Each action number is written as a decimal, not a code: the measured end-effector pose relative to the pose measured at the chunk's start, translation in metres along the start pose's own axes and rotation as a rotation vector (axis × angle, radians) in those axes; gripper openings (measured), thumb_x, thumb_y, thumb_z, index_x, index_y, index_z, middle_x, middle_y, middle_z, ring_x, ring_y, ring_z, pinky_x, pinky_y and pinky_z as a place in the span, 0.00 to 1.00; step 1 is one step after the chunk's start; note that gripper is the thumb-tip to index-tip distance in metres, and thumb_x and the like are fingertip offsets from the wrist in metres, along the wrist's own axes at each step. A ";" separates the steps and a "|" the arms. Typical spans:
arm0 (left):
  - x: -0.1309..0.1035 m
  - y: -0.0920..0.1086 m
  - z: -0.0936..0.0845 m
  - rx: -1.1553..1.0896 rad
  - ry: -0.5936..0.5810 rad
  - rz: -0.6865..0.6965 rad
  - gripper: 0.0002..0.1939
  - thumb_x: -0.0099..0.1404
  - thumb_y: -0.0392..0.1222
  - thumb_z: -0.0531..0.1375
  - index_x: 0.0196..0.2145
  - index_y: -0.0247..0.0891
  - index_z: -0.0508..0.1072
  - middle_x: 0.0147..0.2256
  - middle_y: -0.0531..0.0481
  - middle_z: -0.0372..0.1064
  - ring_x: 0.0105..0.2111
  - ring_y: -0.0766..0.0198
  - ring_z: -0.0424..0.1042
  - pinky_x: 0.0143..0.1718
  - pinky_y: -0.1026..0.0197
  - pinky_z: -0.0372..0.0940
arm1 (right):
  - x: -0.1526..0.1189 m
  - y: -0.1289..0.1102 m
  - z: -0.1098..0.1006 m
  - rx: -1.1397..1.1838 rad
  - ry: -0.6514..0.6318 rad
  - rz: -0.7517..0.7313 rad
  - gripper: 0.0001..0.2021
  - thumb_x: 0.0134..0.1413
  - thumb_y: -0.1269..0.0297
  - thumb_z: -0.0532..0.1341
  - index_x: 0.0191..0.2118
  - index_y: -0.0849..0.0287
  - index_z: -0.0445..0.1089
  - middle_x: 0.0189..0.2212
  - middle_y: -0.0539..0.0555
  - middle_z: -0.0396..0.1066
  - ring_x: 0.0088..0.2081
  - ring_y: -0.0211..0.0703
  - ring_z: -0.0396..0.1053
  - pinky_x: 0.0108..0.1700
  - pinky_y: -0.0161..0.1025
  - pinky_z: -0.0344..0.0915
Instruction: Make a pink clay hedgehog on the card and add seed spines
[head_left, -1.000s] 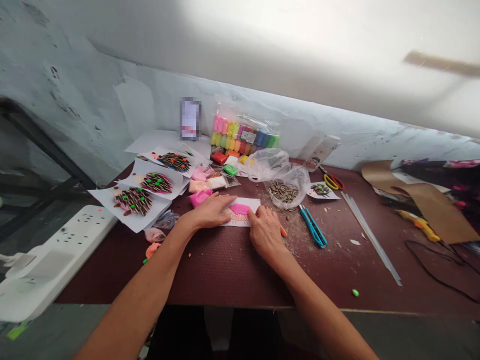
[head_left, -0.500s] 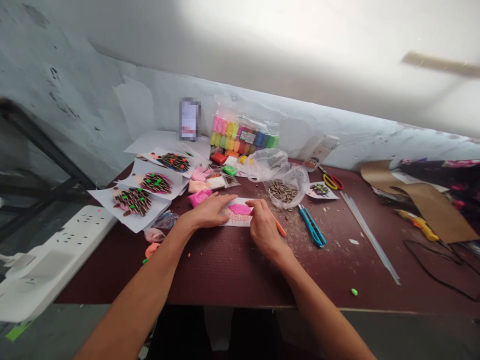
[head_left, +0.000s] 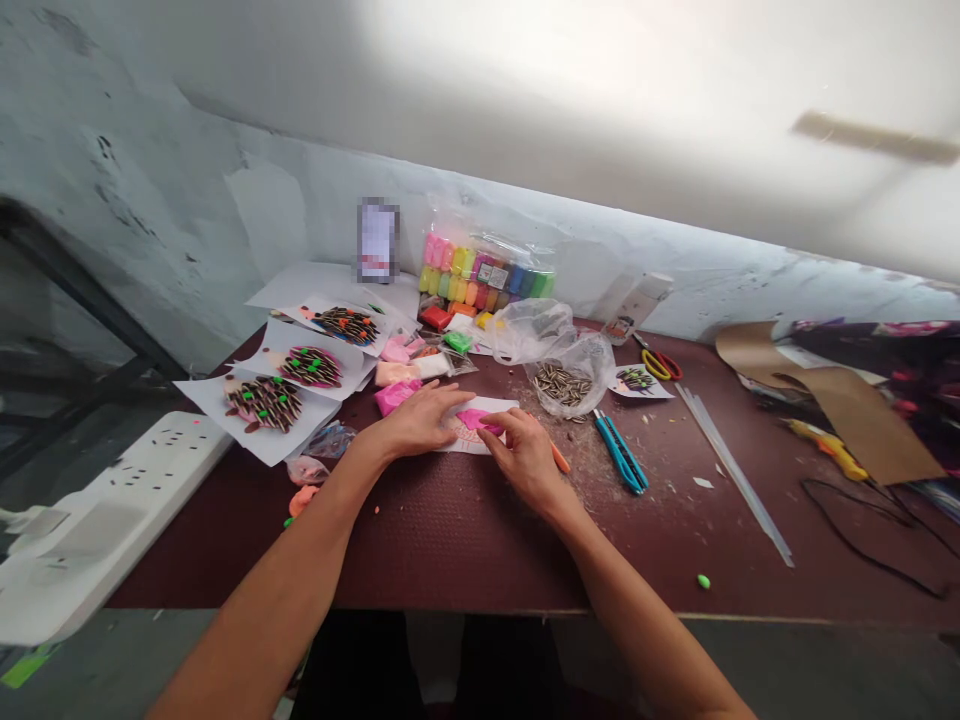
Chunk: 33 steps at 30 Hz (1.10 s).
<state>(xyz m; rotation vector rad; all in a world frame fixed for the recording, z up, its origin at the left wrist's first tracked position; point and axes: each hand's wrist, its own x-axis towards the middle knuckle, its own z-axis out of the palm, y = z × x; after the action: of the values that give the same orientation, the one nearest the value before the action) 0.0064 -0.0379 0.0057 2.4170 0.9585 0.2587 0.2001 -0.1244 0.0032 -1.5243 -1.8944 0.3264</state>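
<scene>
At the far left, a white power strip [head_left: 161,465] sits beside sheets bearing spiky, seed-covered figures [head_left: 266,402]. Next comes a pink bag [head_left: 396,396], just beyond the left hand [head_left: 416,420]. That hand lies palm down, its fingers stretched out and loose, over the left end of a small white paper [head_left: 496,405] with reddish drawn lines. A flat patch of pink clay [head_left: 470,417] lies on the paper between the two hands, just right of the left fingertips. The right hand [head_left: 525,455] is curled, thumb and forefinger at the patch's right side; whether they pinch the clay, I cannot tell. An orange tool [head_left: 560,459] shows partly beside it. Farther right are a bag of seeds [head_left: 564,384], a teal cutter [head_left: 621,452] and scissors [head_left: 657,364].
</scene>
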 end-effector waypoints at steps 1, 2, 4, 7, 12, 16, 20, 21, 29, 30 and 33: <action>0.000 -0.001 0.000 0.003 0.003 0.004 0.35 0.58 0.35 0.58 0.64 0.41 0.63 0.65 0.45 0.61 0.68 0.55 0.54 0.69 0.49 0.46 | 0.000 0.000 0.001 0.012 -0.011 -0.007 0.10 0.64 0.63 0.60 0.45 0.57 0.77 0.35 0.55 0.72 0.34 0.41 0.69 0.39 0.37 0.65; 0.001 -0.001 0.000 0.006 0.006 0.005 0.35 0.58 0.35 0.58 0.64 0.42 0.64 0.65 0.46 0.62 0.68 0.54 0.54 0.69 0.48 0.46 | 0.000 0.000 0.002 0.029 -0.022 -0.018 0.11 0.64 0.64 0.58 0.47 0.57 0.77 0.37 0.55 0.72 0.35 0.41 0.70 0.40 0.37 0.65; 0.000 0.000 0.000 0.009 0.012 -0.004 0.35 0.57 0.35 0.58 0.64 0.41 0.64 0.64 0.46 0.63 0.67 0.54 0.55 0.69 0.48 0.47 | 0.000 0.000 0.005 0.061 -0.033 -0.045 0.14 0.65 0.68 0.55 0.50 0.57 0.75 0.39 0.56 0.71 0.38 0.42 0.70 0.42 0.38 0.66; 0.000 0.001 -0.001 0.006 0.024 -0.020 0.34 0.57 0.35 0.59 0.63 0.39 0.66 0.63 0.44 0.64 0.66 0.52 0.58 0.68 0.49 0.49 | 0.001 0.000 0.007 0.077 -0.028 -0.050 0.13 0.64 0.70 0.56 0.49 0.57 0.75 0.38 0.56 0.72 0.37 0.42 0.69 0.42 0.38 0.66; -0.001 0.002 -0.001 -0.001 0.060 -0.031 0.32 0.57 0.37 0.60 0.60 0.39 0.69 0.59 0.42 0.68 0.62 0.50 0.62 0.65 0.49 0.56 | 0.004 0.000 0.006 0.059 -0.020 -0.045 0.06 0.62 0.68 0.61 0.37 0.56 0.76 0.37 0.54 0.71 0.37 0.42 0.69 0.41 0.37 0.65; 0.000 0.001 0.000 -0.002 0.074 -0.024 0.32 0.56 0.37 0.61 0.60 0.38 0.69 0.58 0.42 0.69 0.61 0.50 0.64 0.64 0.49 0.56 | 0.005 -0.001 0.003 0.045 -0.031 -0.031 0.05 0.61 0.68 0.61 0.35 0.57 0.75 0.34 0.53 0.72 0.36 0.42 0.69 0.41 0.37 0.64; 0.000 -0.001 -0.001 -0.030 0.076 -0.020 0.32 0.57 0.37 0.60 0.61 0.35 0.68 0.59 0.40 0.68 0.60 0.50 0.65 0.64 0.50 0.57 | 0.005 -0.001 0.003 0.074 -0.033 0.031 0.05 0.60 0.69 0.61 0.36 0.58 0.76 0.33 0.52 0.74 0.32 0.39 0.68 0.38 0.36 0.64; 0.000 -0.002 -0.001 -0.037 0.078 -0.017 0.32 0.57 0.37 0.59 0.61 0.35 0.68 0.59 0.40 0.69 0.60 0.50 0.65 0.64 0.50 0.57 | 0.005 -0.001 0.003 0.083 -0.035 0.047 0.05 0.59 0.69 0.62 0.36 0.58 0.76 0.33 0.52 0.74 0.31 0.39 0.68 0.37 0.36 0.64; 0.001 -0.009 0.004 -0.052 0.120 -0.013 0.32 0.56 0.31 0.56 0.60 0.36 0.68 0.58 0.42 0.70 0.59 0.54 0.67 0.62 0.52 0.59 | 0.011 -0.005 0.013 0.043 -0.054 0.023 0.04 0.61 0.68 0.63 0.35 0.57 0.75 0.33 0.52 0.74 0.31 0.38 0.68 0.36 0.34 0.62; 0.001 -0.009 0.004 -0.053 0.126 -0.013 0.32 0.57 0.30 0.56 0.60 0.36 0.68 0.58 0.41 0.70 0.58 0.54 0.68 0.62 0.52 0.59 | 0.011 -0.005 0.014 0.012 -0.063 0.014 0.04 0.61 0.67 0.63 0.34 0.57 0.74 0.33 0.51 0.73 0.31 0.38 0.68 0.36 0.34 0.62; 0.002 -0.010 0.005 -0.056 0.146 -0.013 0.30 0.58 0.31 0.55 0.59 0.36 0.69 0.57 0.41 0.71 0.58 0.54 0.68 0.62 0.51 0.60 | 0.011 -0.005 0.016 -0.086 -0.086 -0.004 0.05 0.61 0.67 0.64 0.33 0.58 0.74 0.32 0.51 0.72 0.32 0.39 0.67 0.36 0.34 0.59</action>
<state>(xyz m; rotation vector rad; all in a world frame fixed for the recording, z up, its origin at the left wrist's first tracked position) 0.0042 -0.0327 -0.0037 2.3655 1.0165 0.4563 0.1853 -0.1117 -0.0019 -1.5848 -2.0011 0.3165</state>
